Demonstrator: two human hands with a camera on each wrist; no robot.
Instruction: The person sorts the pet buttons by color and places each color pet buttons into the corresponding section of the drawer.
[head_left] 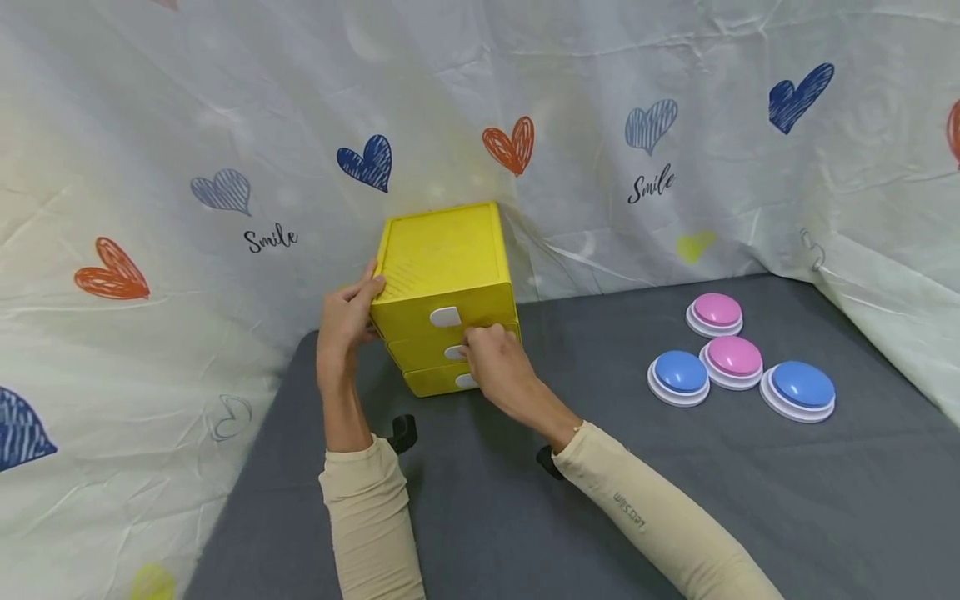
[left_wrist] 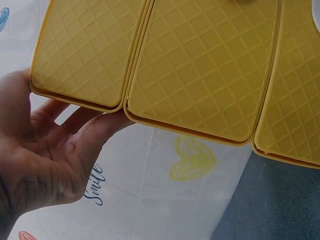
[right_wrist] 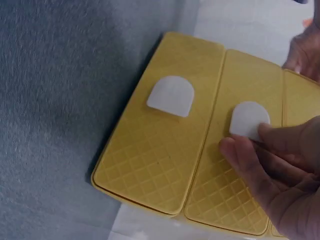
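Observation:
A yellow three-drawer box (head_left: 446,254) stands on the dark table against the curtain, its fronts facing me. Each drawer bears a rounded white tab handle. My left hand (head_left: 347,315) rests against the box's left side near the upper front corner; in the left wrist view its fingers (left_wrist: 102,131) reach along the side wall. My right hand (head_left: 498,367) is at the middle drawer, where thumb and forefinger pinch the white handle (right_wrist: 248,120). The lowest drawer's handle (right_wrist: 171,95) and the top drawer's handle (head_left: 445,317) are untouched. All three drawer fronts sit nearly level with each other.
To the right on the table (head_left: 585,533) are two pink push buttons (head_left: 717,309) and two blue push buttons (head_left: 681,371) with white bases, grouped closely. A pale curtain (head_left: 577,100) printed with hearts hangs right behind the box and along the left.

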